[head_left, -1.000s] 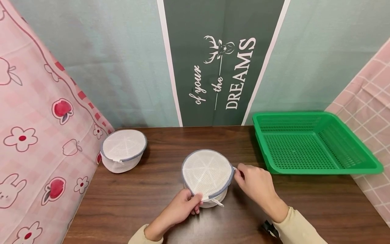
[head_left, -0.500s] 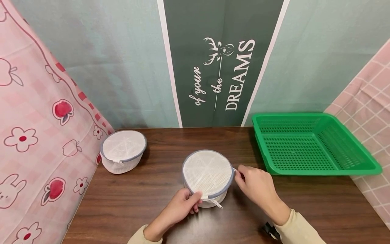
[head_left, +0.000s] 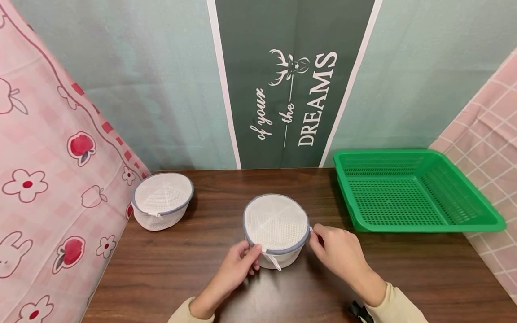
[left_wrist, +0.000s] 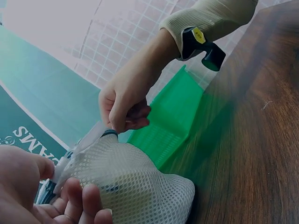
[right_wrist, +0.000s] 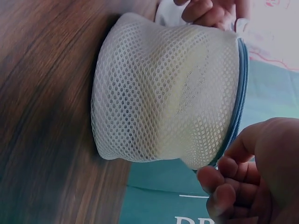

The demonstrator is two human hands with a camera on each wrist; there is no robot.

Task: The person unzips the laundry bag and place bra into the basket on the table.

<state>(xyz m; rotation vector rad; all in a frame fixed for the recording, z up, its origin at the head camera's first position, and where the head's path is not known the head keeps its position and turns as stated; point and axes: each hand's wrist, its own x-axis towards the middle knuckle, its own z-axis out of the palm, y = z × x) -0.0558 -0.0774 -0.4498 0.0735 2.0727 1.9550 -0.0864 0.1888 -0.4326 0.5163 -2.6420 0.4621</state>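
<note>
A round white mesh laundry bag [head_left: 276,222] with a blue-grey zipped rim stands on the table in front of me. My left hand [head_left: 237,264] pinches its rim at the front left, thumb on top, beside a small white fabric loop [head_left: 275,263] that hangs down. At the rim's right side my right hand [head_left: 339,249] pinches the zip end, its fingers curled; the fingertips partly hide the zip pull. In the right wrist view the blue zip [right_wrist: 240,93] runs along the rim, and something pale yellowish shows dimly through the mesh.
A second white mesh laundry bag [head_left: 163,199] stands at the back left, near the pink patterned cloth [head_left: 60,179]. At the back right is a green plastic basket [head_left: 420,226]. Brown wooden tabletop [head_left: 169,264] lies beneath everything, with a green curtain [head_left: 177,89] behind.
The bag has turned a little, its hanging loop shifting left, and its rim sits slightly higher in view. My left hand has moved slightly left and away from me; my right hand has barely moved.
</note>
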